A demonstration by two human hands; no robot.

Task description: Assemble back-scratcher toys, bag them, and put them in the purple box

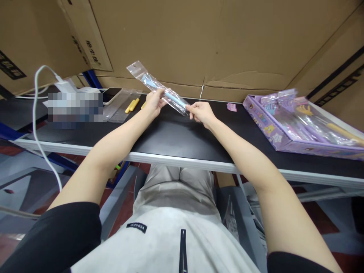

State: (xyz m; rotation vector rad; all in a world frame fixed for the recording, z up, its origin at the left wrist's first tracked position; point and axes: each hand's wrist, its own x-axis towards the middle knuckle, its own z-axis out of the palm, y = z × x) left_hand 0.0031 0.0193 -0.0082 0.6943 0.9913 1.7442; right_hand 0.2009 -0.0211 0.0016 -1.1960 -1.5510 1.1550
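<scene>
A slim light-blue stick [174,99] lies inside a long clear plastic bag [137,70], held at a slant above the black table. My left hand [156,101] grips the bag near its middle, fingers closed around the lower side. At the lower right end, my right hand [201,113] pinches the bag between thumb and fingers. The bag's upper left end sticks out past my left hand, with a hole in its flap. Glare on the plastic blurs the stick's wider upper end.
Several short yellow handles [132,105] lie left of my hands beside clear bags [118,108] and a phone [112,95]. A white cable [35,110] hangs over the table's front edge. On the right stands a purple box [263,127] of bagged items; a pink scrap [231,107] lies nearby. Cardboard [176,41] walls the back.
</scene>
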